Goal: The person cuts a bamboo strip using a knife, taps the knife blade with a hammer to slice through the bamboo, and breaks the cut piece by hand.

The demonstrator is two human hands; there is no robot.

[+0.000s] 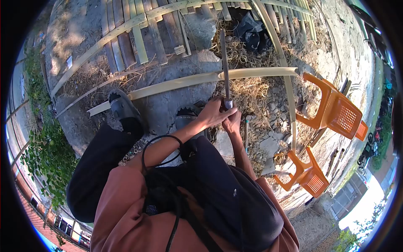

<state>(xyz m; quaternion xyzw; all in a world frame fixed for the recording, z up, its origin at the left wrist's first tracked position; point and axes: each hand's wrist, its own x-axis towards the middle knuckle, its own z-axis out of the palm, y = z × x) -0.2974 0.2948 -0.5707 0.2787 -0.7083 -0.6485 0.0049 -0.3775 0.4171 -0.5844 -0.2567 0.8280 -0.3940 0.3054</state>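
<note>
My left hand (212, 112) and my right hand (231, 122) are closed together at the handle end of a long, narrow-bladed knife (226, 63). My fingers hide most of the handle; a pale metal collar shows just above them. The blade points away from me and crosses over a split bamboo strip (176, 82), which lies across the ground in front of my feet. I cannot tell whether the blade touches the strip.
Bamboo slats (130, 38) lie side by side at the far left. Curly shavings (247, 90) and a black plastic bag (254, 33) are on the ground ahead. Two orange plastic chairs (342, 113) are on the right. A leafy plant (48, 155) grows at left.
</note>
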